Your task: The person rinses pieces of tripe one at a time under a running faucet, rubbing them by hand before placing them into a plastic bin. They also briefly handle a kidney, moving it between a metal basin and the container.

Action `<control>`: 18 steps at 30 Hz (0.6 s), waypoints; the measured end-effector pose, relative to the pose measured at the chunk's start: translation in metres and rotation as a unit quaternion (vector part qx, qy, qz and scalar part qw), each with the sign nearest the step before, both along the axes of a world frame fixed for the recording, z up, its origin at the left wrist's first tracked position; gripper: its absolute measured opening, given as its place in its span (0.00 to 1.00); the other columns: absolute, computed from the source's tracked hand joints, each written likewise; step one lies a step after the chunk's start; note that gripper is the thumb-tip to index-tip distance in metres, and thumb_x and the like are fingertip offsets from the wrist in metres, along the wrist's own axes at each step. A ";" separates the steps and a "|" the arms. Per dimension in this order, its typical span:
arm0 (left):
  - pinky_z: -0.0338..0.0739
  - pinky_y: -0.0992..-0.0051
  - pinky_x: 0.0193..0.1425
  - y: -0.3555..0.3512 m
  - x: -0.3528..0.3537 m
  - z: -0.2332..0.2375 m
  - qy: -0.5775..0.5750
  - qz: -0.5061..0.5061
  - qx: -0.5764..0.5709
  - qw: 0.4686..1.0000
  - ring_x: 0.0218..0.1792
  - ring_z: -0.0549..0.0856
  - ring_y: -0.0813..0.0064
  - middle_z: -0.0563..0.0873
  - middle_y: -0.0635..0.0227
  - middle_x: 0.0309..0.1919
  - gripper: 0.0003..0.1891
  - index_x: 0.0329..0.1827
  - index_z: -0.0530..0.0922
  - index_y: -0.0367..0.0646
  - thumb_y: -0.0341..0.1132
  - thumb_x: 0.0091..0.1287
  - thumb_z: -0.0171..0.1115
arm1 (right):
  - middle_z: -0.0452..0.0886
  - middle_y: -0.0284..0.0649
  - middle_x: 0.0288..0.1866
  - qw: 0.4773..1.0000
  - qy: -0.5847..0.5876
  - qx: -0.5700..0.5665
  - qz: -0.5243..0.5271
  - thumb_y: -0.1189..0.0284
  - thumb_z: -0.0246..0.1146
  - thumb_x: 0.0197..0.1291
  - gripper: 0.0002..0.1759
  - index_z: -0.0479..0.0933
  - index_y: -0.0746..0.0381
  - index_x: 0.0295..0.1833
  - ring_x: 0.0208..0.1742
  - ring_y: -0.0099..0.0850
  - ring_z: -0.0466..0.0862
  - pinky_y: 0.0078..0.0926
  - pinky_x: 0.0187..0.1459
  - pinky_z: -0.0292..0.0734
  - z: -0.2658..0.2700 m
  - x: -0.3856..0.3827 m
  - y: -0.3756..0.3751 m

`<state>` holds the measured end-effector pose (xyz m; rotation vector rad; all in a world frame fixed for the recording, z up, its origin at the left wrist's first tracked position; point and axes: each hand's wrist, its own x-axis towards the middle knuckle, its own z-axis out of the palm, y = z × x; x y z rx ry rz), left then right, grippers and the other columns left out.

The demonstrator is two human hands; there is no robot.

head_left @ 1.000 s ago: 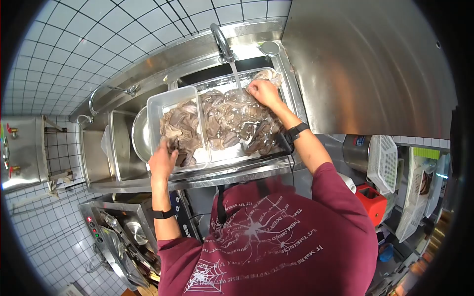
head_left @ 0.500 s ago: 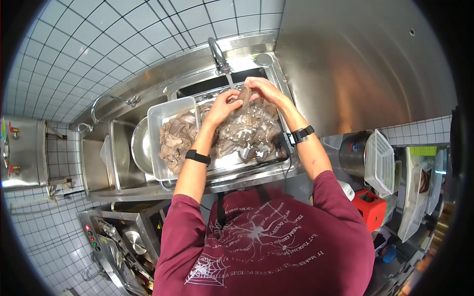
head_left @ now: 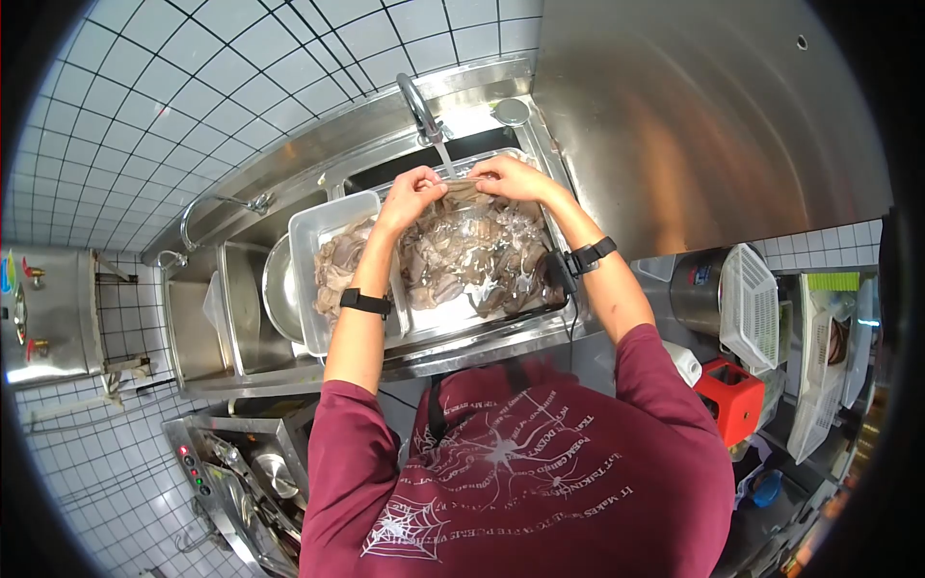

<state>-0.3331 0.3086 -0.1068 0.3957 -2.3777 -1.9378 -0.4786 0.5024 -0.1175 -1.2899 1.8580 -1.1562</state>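
Note:
Between my left hand (head_left: 412, 197) and my right hand (head_left: 511, 179) a greyish-brown, soft piece (head_left: 462, 188) is stretched sideways, pinched at both ends. It hangs just below the running tap (head_left: 416, 104). Under my hands a metal tray (head_left: 424, 328) in the sink holds many similar wet brown pieces (head_left: 477, 252) in water. To its left, partly behind my left forearm, a clear plastic tub (head_left: 306, 231) contains more brown pieces (head_left: 337, 262).
A round metal bowl (head_left: 279, 289) sits left of the tub, beside further sink basins (head_left: 198, 328). A steel panel (head_left: 713, 125) rises at the right. White baskets (head_left: 750, 306) and a red box (head_left: 729, 401) are at the lower right.
My hands have moved apart, my left hand going left, and the piece between them has gone from bunched and upright to stretched sideways. The camera view has shifted slightly.

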 end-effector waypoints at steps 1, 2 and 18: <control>0.60 0.84 0.26 -0.004 0.000 0.003 -0.003 0.010 0.002 1.000 0.22 0.67 0.92 0.72 0.84 0.19 0.06 0.31 0.76 0.41 0.31 0.59 0.66 | 0.82 0.39 0.36 0.999 -0.006 0.005 0.033 0.74 0.59 0.58 0.15 0.77 0.66 0.51 0.37 0.25 0.78 0.25 0.42 0.74 0.004 -0.003 0.000; 0.60 0.84 0.26 -0.007 0.000 0.006 -0.004 0.011 0.001 1.000 0.22 0.67 0.92 0.72 0.84 0.19 0.06 0.31 0.76 0.41 0.31 0.59 0.66 | 0.83 0.40 0.38 0.998 -0.013 0.009 0.065 0.74 0.59 0.59 0.16 0.77 0.66 0.53 0.39 0.25 0.79 0.25 0.44 0.75 0.008 -0.004 0.000; 0.66 0.79 0.27 -0.016 -0.022 -0.032 -0.116 -0.152 -0.084 0.978 0.23 0.71 0.84 0.75 0.78 0.18 0.13 0.26 0.76 0.42 0.42 0.63 0.63 | 0.78 0.31 0.30 0.989 -0.085 -0.041 -0.110 0.70 0.50 0.63 0.14 0.78 0.67 0.36 0.33 0.19 0.74 0.21 0.38 0.71 -0.018 -0.030 -0.025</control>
